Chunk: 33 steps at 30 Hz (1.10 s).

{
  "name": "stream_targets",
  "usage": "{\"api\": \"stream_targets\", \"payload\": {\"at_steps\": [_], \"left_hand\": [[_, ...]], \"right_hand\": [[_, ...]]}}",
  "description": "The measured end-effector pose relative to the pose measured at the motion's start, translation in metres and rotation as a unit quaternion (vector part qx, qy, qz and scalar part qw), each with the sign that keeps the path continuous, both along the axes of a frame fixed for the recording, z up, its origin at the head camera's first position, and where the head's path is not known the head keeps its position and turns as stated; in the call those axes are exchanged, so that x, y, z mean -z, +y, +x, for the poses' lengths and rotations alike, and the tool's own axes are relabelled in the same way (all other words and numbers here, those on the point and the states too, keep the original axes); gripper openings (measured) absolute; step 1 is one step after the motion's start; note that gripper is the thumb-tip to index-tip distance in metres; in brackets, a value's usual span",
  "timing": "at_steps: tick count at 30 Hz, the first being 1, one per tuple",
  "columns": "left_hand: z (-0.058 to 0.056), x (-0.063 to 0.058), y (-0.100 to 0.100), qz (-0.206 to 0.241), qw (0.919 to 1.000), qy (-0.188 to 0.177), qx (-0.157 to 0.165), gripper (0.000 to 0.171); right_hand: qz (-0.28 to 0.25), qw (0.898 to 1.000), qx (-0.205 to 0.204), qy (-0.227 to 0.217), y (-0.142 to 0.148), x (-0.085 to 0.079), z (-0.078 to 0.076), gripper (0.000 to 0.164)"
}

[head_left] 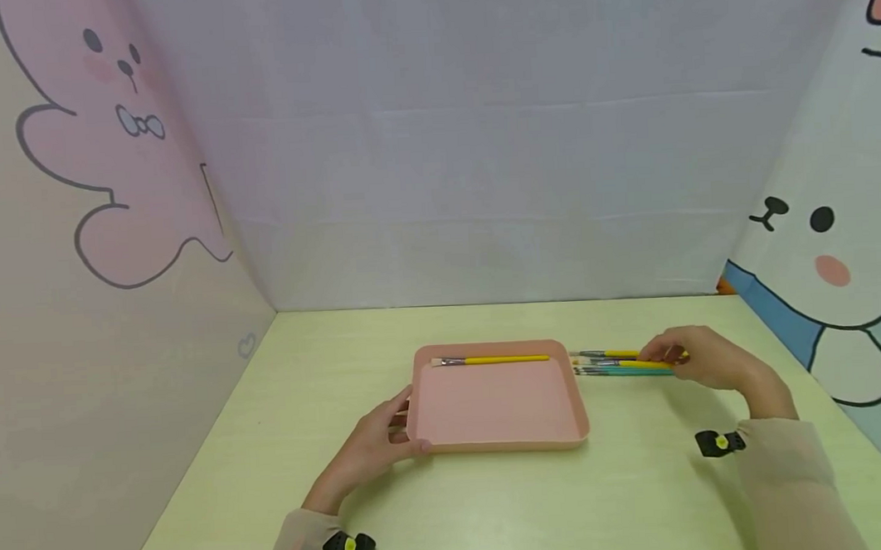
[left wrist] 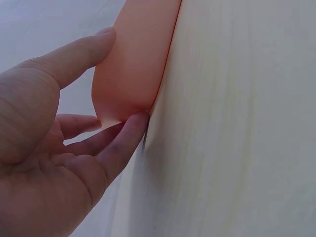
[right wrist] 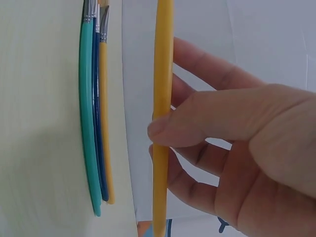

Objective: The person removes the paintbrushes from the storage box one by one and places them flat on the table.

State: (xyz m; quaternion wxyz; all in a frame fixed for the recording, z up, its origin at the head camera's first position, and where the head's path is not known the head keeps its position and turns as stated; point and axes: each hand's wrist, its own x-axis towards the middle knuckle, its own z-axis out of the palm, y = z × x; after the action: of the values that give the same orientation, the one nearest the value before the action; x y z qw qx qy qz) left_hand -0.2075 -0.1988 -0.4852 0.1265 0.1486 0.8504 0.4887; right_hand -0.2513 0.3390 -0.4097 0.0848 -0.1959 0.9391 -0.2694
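A pink rectangular tray (head_left: pixel 492 407) lies on the table, with a yellow-handled paintbrush (head_left: pixel 506 359) along its far side. My left hand (head_left: pixel 374 440) holds the tray's left end, thumb on the near side and fingers around the corner. To the right of the tray, my right hand (head_left: pixel 707 362) pinches another yellow-handled paintbrush (right wrist: pixel 162 74) between thumb and fingers, lifted off the table. Below it lie a green paintbrush (right wrist: pixel 87 108), a dark blue paintbrush (right wrist: pixel 97 128) and a yellow paintbrush (right wrist: pixel 104 108), side by side. The held brush's bristles are out of frame in the right wrist view.
The pale wooden table (head_left: pixel 498 513) is bounded by a plain whitish back wall (head_left: pixel 480 181). Side panels with cartoon animals stand at left and right. An orange object (head_left: pixel 725 287) shows at the far right corner.
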Motion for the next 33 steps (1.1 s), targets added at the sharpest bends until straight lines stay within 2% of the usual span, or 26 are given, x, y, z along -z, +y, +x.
{"api": "stream_targets", "payload": {"at_steps": [6, 13, 25, 33], "left_hand": [[-0.002, 0.002, -0.001, 0.003, 1.0000, -0.005, 0.002, 0.104], [-0.002, 0.002, -0.001, 0.007, 1.0000, -0.005, 0.003, 0.104], [-0.002, 0.002, -0.002, -0.001, 1.0000, -0.007, 0.000, 0.103], [-0.002, 0.002, -0.001, 0.002, 0.9999, -0.011, -0.002, 0.103]], "right_hand": [[0.008, 1.000, 0.005, -0.010, 0.003, 0.007, -0.002, 0.043], [0.006, 1.000, -0.010, -0.002, 0.006, 0.015, -0.006, 0.047], [0.011, 1.000, -0.016, 0.009, 0.004, 0.028, -0.012, 0.039], [0.016, 1.000, -0.015, -0.008, 0.001, 0.034, -0.015, 0.039]]}}
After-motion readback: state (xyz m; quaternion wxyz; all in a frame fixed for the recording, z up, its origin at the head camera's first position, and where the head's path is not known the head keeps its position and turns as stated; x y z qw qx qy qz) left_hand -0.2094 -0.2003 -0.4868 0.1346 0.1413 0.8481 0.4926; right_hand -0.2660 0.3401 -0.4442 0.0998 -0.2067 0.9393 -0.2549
